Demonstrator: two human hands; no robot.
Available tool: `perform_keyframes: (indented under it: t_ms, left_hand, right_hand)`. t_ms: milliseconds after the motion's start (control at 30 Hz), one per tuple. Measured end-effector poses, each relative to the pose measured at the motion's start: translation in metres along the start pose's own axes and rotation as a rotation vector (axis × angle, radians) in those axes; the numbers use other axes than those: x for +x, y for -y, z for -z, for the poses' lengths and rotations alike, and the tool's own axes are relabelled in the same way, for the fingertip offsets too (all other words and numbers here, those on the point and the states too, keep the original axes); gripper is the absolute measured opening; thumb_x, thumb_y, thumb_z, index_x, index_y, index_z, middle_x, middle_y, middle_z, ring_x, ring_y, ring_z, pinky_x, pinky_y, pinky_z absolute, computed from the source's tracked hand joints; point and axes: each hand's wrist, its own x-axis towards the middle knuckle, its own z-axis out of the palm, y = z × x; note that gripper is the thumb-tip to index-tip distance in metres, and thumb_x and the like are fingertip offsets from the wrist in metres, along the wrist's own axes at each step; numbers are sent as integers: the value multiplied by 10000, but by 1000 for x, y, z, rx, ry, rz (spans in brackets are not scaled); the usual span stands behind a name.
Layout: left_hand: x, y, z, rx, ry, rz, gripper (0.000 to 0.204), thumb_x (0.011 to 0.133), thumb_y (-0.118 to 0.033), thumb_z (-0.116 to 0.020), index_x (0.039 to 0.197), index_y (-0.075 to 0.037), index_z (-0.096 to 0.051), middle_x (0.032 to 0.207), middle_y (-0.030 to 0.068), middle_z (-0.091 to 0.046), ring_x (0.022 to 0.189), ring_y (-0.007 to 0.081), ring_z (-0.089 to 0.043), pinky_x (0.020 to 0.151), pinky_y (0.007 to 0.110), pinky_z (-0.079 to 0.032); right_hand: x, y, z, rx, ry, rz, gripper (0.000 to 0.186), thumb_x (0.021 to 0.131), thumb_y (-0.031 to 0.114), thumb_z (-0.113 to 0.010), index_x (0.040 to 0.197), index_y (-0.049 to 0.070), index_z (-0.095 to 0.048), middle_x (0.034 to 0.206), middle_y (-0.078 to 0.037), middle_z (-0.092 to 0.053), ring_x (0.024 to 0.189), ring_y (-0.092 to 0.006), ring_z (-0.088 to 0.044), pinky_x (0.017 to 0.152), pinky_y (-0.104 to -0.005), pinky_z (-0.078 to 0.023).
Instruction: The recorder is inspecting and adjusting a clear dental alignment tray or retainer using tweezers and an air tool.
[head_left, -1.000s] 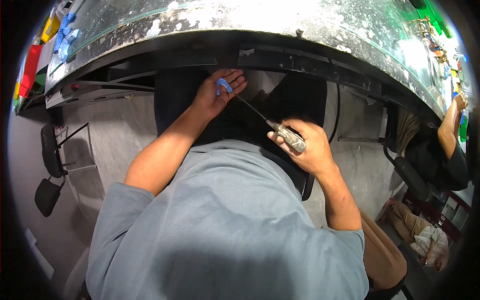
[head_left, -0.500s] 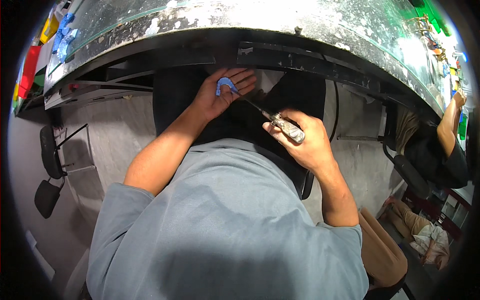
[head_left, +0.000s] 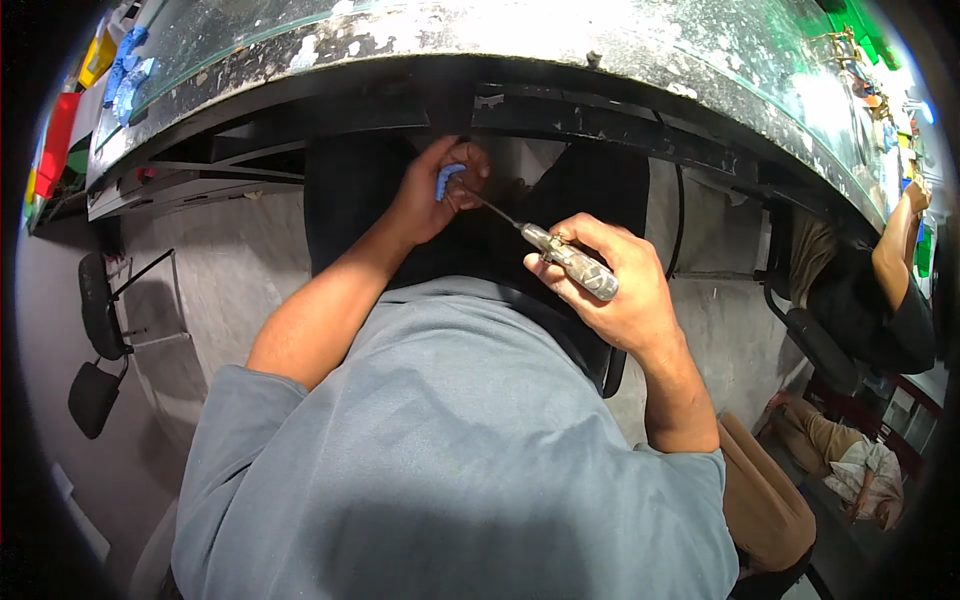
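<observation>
A: What's in the left hand (head_left: 432,195)?

B: A small blue piece (head_left: 444,180), curved, pinched between thumb and fingers, which are curled in on it. It sits just under the dark edge of the bench (head_left: 560,60), above the person's lap.

A: And the right hand (head_left: 610,285)?

B: Wrapped tight around the grey, mottled handle of a tool (head_left: 570,262). Its thin metal shaft runs up and left, and the tip reaches the blue piece; whether it touches is too small to tell.

A: How would you expect the piece to handle?

B: Light, going by how little finger it takes to hold. I'd guess wax or plastic, so fairly stiff but easy to mark or snap under the point. The thin curved ends look like the weak spots.

A: So where would you grip it?

B: On the thicker middle of the curve, with fingers on both sides, leaving the worked edge bare. That is about how the left hand has it.

A: And the tool?

B: Rigid, with the weight all in the handle. The shaft is slim enough to flex or skid if pushed sideways, so the handle is the place to grip. The fist sits near its front end, which should give fine control of the tip.

A: Anything else around?

B: A grey shirt (head_left: 450,450) fills the lower view, and another person (head_left: 890,300) sits at the right.
</observation>
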Motion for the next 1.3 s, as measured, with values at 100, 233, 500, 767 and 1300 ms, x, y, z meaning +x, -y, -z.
perform_keyframes:
  t_ms: [100, 233, 500, 767, 1300]
  left_hand:
    - [10, 12, -44, 621, -401, -180, 607, 1006, -487, -246, 849, -22, -603, 654, -20, -422, 601, 97, -377, 607, 269, -330]
    - [6, 11, -50, 911, -460, -256, 619, 994, -510, -247, 839, -20, -590, 644, -28, -419, 595, 99, -375, 609, 263, -305]
    - [7, 17, -51, 629, -564, -272, 257, 926, -205, -486, 1060, -3, -572, 817, 38, -521, 730, 132, -498, 659, 269, -396]
    - [5, 2, -59, -74, -416, -40, 395, 762, -8, -487, 1146, 68, -535, 1105, 189, -589, 987, 300, -576, 880, 357, -489]
    - [-3, 12, -84, -61, -463, 188, 366, 819, -185, -492, 1121, 6, -574, 770, 69, -506, 681, 187, -477, 630, 269, -418]
  right_hand:
    - [-2, -1, 8, 84, 55, -73, 258, 770, 234, -787, 887, 62, -634, 763, -88, -665, 695, -232, -669, 640, -332, -520]
    - [-2, 5, 17, 93, 30, -114, 154, 790, 42, -737, 896, 21, -628, 726, -3, -627, 705, -36, -584, 666, -216, -473]
    - [-18, -5, 34, -139, 102, -87, 222, 767, 128, -783, 921, 60, -639, 760, -38, -642, 678, -163, -627, 651, -282, -503]
    - [-65, -59, 14, -300, 368, -101, 859, 638, 274, -782, 1405, 139, -419, 1468, -200, -309, 1290, -415, -342, 1095, -500, -324]
    - [-36, -106, -4, -564, 38, 65, 842, 752, 555, -707, 1428, 140, -424, 1450, -151, -408, 1334, -336, -391, 1089, -469, -326]
